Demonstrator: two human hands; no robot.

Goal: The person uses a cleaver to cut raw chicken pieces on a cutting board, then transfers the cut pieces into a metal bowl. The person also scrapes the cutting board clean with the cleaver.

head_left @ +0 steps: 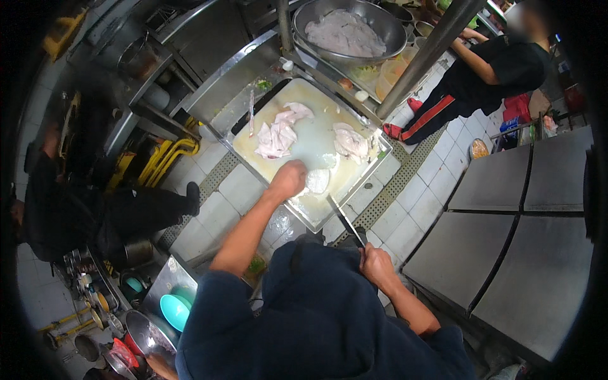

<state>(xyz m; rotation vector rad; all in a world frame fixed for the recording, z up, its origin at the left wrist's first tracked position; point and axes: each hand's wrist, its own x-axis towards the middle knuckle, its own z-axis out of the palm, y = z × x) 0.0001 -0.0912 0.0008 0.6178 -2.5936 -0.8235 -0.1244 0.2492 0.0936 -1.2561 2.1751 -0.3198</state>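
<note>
My right hand [378, 263] is closed round the handle of a long knife [343, 216], whose blade reaches forward over the near edge of a pale cutting board [316, 136]. My left hand [289, 178] rests on the board with curled fingers, at the left edge of a flat white piece of flesh [318, 181]; its fingertips are partly hidden. Farther along the board lies a pile of pale, pinkish flesh pieces [278, 134], possibly squid. Another heap of white pieces [352, 143] is at the board's right side.
A large metal bowl [349, 31] full of pale flesh stands beyond the board. A metal post [418, 57] rises at its right. One person [494, 76] stands at far right, another [95, 202] at left. Steel cabinets [494, 240] are on my right, turquoise bowls [175, 309] lower left.
</note>
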